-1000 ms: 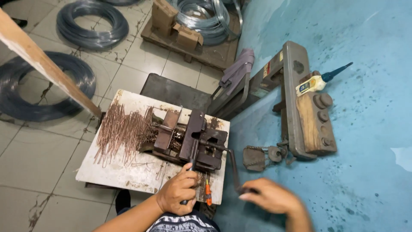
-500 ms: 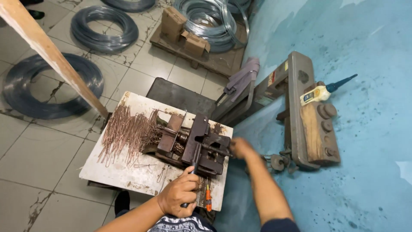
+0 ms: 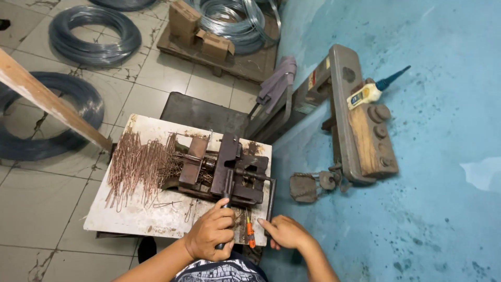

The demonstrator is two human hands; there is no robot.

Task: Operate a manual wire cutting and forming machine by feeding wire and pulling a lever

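Dark wire coils [image 3: 94,31] lie on the tiled floor at far left; a wooden beam [image 3: 52,104] slants above them; a white table [image 3: 130,219] carries a heap of bent copper-coloured wires [image 3: 138,167]; beside the heap sits a rusty jig [image 3: 224,172]; the left hand [image 3: 211,232] is closed tight around the jig's lever [image 3: 225,190]; the right hand [image 3: 284,232] rests at the table's right edge, fingers loosely curled, holding nothing visible, just beside an orange screwdriver [image 3: 249,230]; a wooden bench [image 3: 360,120] stands against the blue wall.

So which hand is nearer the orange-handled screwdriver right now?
Right. The right hand lies just beside the orange-handled screwdriver, fingertips almost at it; the left hand grips the dark lever handle slightly farther off.
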